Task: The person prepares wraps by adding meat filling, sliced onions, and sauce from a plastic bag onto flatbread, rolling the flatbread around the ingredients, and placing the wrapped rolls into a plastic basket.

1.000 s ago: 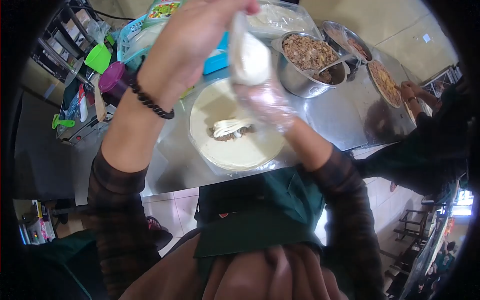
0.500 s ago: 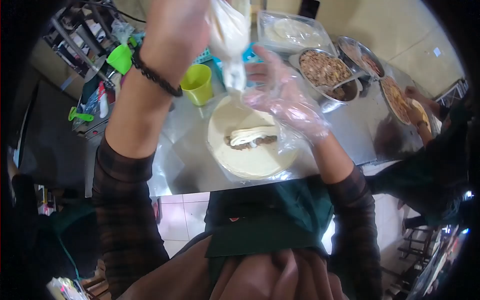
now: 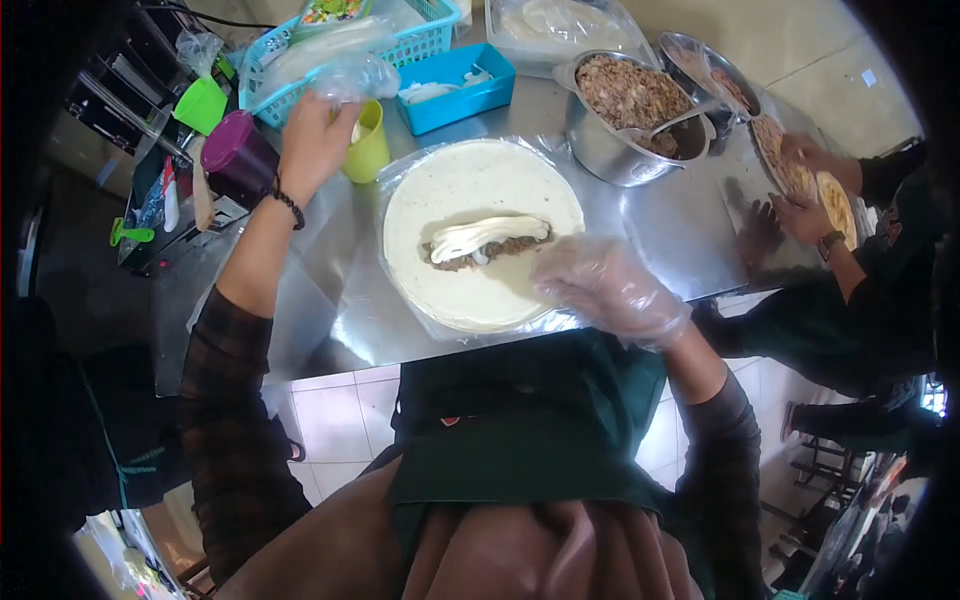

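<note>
A stack of round flatbreads (image 3: 480, 185) lies on a plastic sheet in front of me. Minced filling (image 3: 455, 262) and ribbons of white cream sauce (image 3: 490, 236) form a strip across the top one. My left hand (image 3: 315, 140), bare with a beaded bracelet, closes around a clear plastic piping bag (image 3: 355, 78) at the yellow-green cup (image 3: 370, 145); part of the bag shows inside the cup. My right hand (image 3: 612, 285), in a clear plastic glove, is over the flatbread's right edge. Its fingers are bent together, and what they grip, if anything, is hidden.
Behind the flatbreads stand a blue tray (image 3: 460, 105), a turquoise basket (image 3: 415, 45) and a metal pot (image 3: 630, 140) of minced filling with a spoon. A purple container (image 3: 240, 155) is at left. At right, a co-worker's hands (image 3: 805, 205) work over flat round food.
My left hand has brought the piping bag down and left from above the flatbread to the cup. My gloved right hand has moved down toward me, to the flatbread's right edge.
</note>
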`<action>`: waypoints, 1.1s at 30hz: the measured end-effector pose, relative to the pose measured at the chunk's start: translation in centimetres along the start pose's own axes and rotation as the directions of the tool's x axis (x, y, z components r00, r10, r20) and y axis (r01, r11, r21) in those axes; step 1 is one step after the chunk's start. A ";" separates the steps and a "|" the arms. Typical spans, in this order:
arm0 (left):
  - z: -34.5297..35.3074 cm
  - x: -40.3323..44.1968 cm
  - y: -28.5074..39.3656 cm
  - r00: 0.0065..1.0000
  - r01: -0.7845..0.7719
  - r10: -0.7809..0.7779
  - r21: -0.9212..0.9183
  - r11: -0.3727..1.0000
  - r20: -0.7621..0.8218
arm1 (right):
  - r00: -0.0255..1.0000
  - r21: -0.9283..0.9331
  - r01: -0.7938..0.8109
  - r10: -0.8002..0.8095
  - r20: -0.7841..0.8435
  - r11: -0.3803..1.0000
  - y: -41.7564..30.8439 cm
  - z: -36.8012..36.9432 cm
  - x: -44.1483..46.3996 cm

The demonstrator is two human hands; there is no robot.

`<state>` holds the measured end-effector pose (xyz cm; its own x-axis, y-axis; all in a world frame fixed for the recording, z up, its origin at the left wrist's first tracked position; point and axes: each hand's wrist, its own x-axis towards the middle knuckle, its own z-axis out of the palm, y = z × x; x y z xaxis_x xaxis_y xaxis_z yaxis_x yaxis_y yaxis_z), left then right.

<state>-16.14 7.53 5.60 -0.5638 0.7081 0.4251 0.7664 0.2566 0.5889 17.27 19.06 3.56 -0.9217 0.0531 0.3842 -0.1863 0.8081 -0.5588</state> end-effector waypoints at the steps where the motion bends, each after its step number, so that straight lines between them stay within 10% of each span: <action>1: 0.1 -0.7 -0.2 0.988 -0.128 0.144 0.234 0.964 -0.053 | 0.998 -0.092 0.058 -0.056 0.028 0.994 0.4 0.8 -0.5; 6: -3.2 -3.9 0.9 0.992 -0.125 0.116 0.497 0.858 0.050 | 0.934 -0.189 0.333 -0.296 0.200 0.924 1.2 0.7 -0.2; 9: -6.0 -8.5 5.4 0.987 -0.058 -0.040 0.584 0.809 0.155 | 0.964 -0.198 0.171 -0.123 0.234 0.965 0.7 0.8 0.0; 13: -1.3 -13.8 8.4 0.829 -0.550 0.523 0.117 0.827 0.201 | 0.946 -0.210 0.224 -0.160 0.283 0.952 1.1 1.2 -0.2; 25: 2.8 -16.0 7.5 0.642 -0.671 0.585 -0.006 0.741 0.495 | 0.885 -0.513 0.438 -0.253 0.391 0.738 0.0 1.5 -0.7; 33: 3.8 -16.0 7.2 0.672 -0.696 0.650 0.003 0.718 0.356 | 0.957 -0.247 0.271 -0.233 0.172 0.930 -0.3 2.9 -0.4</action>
<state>-0.49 0.51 0.43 0.2290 0.8763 0.4239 0.9435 -0.3069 0.1248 16.73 17.09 1.47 -0.8974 -0.2385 0.3712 -0.3392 0.9110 -0.2346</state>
